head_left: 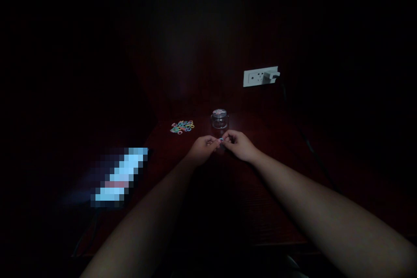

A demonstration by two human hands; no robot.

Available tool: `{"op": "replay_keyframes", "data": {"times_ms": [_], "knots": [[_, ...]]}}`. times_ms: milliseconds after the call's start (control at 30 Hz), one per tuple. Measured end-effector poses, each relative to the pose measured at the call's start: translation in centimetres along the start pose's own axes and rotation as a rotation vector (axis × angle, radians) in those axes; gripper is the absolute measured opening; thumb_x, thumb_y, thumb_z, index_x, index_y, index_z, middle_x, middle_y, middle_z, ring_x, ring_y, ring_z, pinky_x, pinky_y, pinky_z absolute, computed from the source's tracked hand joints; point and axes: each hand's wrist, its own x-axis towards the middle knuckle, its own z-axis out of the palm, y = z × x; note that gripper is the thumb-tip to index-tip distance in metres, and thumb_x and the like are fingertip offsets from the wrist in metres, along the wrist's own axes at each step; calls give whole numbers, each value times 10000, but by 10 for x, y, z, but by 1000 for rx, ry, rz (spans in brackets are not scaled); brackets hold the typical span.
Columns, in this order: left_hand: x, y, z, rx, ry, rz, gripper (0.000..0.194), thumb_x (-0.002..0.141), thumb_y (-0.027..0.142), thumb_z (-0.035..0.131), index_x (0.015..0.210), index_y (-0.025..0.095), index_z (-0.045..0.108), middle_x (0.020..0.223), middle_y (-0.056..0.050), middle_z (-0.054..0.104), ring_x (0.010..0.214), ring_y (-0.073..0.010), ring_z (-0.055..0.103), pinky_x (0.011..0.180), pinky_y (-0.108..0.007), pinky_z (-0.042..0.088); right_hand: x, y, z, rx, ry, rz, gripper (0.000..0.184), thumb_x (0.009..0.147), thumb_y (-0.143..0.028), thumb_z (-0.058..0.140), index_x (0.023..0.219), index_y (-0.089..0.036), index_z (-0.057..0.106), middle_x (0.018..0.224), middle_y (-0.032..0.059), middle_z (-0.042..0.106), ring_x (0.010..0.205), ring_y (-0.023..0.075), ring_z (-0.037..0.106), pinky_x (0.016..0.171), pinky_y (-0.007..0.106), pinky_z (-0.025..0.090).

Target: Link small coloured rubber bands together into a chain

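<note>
2 forearms (312, 202) angle inward; left hand (202, 150) and right hand (241, 145) nearly meet, fingers (213, 144) pinched.

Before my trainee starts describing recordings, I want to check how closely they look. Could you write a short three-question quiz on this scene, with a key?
1. Multiple choice: what is held between the fingertips of the left hand and the right hand?
A) a spoon
B) a small pale blue ring
C) a pencil

2. True or false: the pile of coloured rings lies inside the jar.

3. Fill in: in the picture, a white plug sits toward the ____ end of the wall socket panel.

Key:
1. B
2. False; the coloured rings lie on the table, to the left of the jar.
3. right
</note>
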Motion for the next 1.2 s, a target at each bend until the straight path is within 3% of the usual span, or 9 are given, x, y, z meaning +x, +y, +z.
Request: {"op": "replay_keyframes", "data": {"times_ms": [433,767,1200], "knots": [[-2,2,2,-43,45,-22,184,702,297,627,739,118,599,611,-5,576,535,-76,495,504,-188,391,1,0,-1,-2,-20,2,81,674,-203,523,734,-148,531,578,-37,471,522,76,398,494,206,315],[-1,-1,1,-46,36,-9,195,695,299,632,732,113,590,617,-13,572,530,-73,488,469,-172,374,0,-2,-1,-19,-9,35,108,694,-249,517,711,-144,536,577,-27,485,512,78,404,474,203,302],[-2,2,2,-77,26,-55,91,704,193,596,751,116,587,616,8,571,533,-66,490,519,-183,379,0,-2,-1,-80,3,32,132,720,-269,518,703,-139,530,601,-17,491,530,83,405,500,216,311]]}}
